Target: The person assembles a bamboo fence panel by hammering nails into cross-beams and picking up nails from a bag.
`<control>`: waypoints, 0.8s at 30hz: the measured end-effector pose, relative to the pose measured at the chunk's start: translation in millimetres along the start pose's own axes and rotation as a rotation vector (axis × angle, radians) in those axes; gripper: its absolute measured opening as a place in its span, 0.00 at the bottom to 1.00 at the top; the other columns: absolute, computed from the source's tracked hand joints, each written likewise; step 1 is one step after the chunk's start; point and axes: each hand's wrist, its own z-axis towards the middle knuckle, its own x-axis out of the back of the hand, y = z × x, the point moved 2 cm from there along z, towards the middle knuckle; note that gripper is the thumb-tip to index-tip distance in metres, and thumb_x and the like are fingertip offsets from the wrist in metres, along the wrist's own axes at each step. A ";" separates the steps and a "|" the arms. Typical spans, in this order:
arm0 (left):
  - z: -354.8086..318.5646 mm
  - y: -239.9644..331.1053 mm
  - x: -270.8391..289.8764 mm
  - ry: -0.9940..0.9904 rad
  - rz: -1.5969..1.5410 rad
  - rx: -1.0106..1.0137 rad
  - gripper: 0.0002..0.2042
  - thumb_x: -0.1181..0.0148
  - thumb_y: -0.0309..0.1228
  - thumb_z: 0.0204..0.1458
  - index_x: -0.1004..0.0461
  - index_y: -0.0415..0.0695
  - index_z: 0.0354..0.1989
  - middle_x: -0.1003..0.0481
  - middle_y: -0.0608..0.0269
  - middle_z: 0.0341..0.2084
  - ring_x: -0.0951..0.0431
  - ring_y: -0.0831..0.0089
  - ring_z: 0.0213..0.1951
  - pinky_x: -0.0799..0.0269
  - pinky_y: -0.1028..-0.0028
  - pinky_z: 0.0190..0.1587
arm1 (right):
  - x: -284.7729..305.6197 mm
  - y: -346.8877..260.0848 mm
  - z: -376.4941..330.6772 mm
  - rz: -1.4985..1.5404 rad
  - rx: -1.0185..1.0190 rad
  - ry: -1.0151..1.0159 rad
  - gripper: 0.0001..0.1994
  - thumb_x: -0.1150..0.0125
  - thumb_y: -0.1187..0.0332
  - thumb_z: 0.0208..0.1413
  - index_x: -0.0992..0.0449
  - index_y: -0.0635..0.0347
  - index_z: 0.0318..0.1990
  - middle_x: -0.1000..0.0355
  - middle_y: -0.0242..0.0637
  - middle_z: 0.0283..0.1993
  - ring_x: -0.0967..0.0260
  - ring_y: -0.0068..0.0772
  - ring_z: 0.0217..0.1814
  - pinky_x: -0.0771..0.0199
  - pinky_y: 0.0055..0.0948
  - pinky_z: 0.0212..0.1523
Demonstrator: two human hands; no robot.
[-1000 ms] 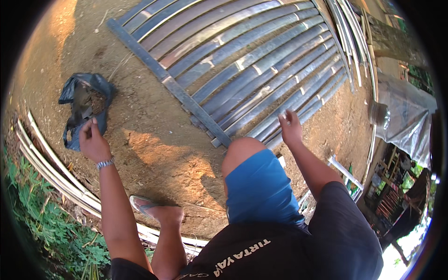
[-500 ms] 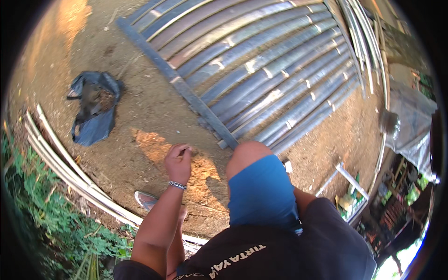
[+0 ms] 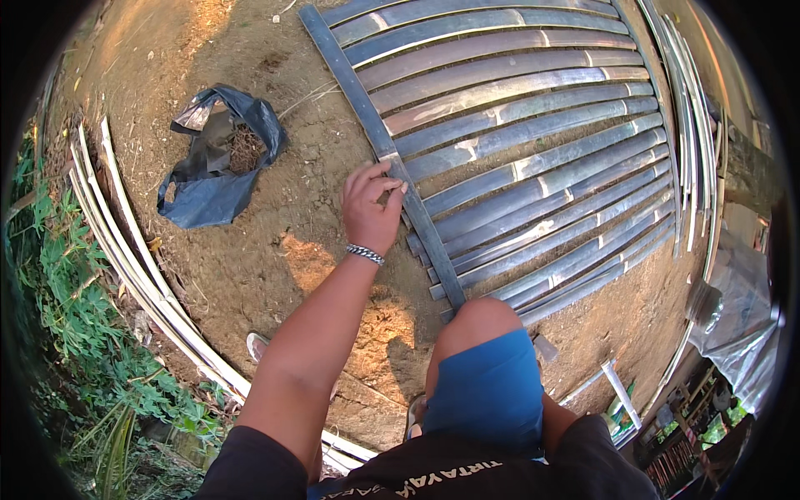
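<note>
My left hand (image 3: 373, 207), with a chain bracelet at the wrist, reaches to the long dark rail (image 3: 433, 242) of a bamboo slat panel (image 3: 533, 179). Its fingers are curled and pinched together at the rail's edge; what they hold, if anything, is too small to make out. Dark split bamboo slats lie side by side across the panel, their left ends meeting the rail. My right forearm (image 3: 558, 417) shows beside my blue shorts, but the hand is hidden behind my leg. A small greyish block-like end (image 3: 546, 347) sticks out just past my knee.
A black plastic bag (image 3: 212, 196) with brown fibrous scraps sits on the dirt at left. Pale bamboo strips (image 3: 133, 242) lie along green plants (image 3: 75, 300); more strips (image 3: 696, 125) lie beyond the panel. A clear plastic sheet (image 3: 737, 287) hangs at right.
My left hand has moved forward and right, from above the bare dirt to the panel's rail. The view has shifted, so the bag and panel sit differently in it.
</note>
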 end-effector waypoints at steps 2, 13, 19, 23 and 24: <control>2.5 -10.4 -8.6 -0.014 0.054 -0.073 0.05 0.29 0.33 0.53 0.17 0.48 0.31 0.19 0.69 0.56 0.31 0.57 0.68 0.45 0.53 0.73 | 24.7 4.0 15.6 0.096 0.032 0.075 0.32 0.26 0.54 0.52 0.34 0.64 0.56 0.20 0.56 0.41 0.18 0.52 0.44 0.19 0.50 0.44; 2.9 -28.8 -13.7 -0.044 -0.001 0.017 0.06 0.30 0.36 0.55 0.16 0.51 0.29 0.20 0.69 0.60 0.36 0.58 0.73 0.58 0.52 0.77 | 214.0 -197.9 -47.8 0.774 0.617 0.039 0.19 0.32 0.67 0.62 0.33 0.65 0.53 0.22 0.52 0.37 0.18 0.47 0.36 0.20 0.41 0.35; 3.2 -29.1 -12.1 -0.027 0.014 0.026 0.05 0.29 0.36 0.54 0.16 0.51 0.29 0.19 0.70 0.59 0.34 0.58 0.71 0.57 0.52 0.76 | 275.1 -308.1 -75.6 0.634 1.007 -0.033 0.21 0.35 0.68 0.64 0.33 0.67 0.60 0.22 0.58 0.45 0.21 0.62 0.44 0.22 0.45 0.44; 4.4 -26.7 -9.9 -0.023 0.000 0.029 0.05 0.29 0.35 0.54 0.16 0.51 0.29 0.19 0.70 0.59 0.34 0.58 0.71 0.57 0.52 0.76 | 283.4 -368.5 -96.9 0.630 1.272 0.114 0.19 0.42 0.74 0.67 0.33 0.66 0.63 0.23 0.49 0.43 0.25 0.43 0.42 0.25 0.35 0.45; 4.8 -26.8 -10.1 -0.020 -0.003 0.028 0.05 0.29 0.35 0.54 0.16 0.51 0.29 0.19 0.71 0.59 0.34 0.58 0.71 0.57 0.52 0.76 | 282.5 -379.9 -98.9 0.627 1.367 0.181 0.19 0.45 0.76 0.68 0.34 0.67 0.64 0.24 0.44 0.42 0.27 0.34 0.40 0.26 0.30 0.45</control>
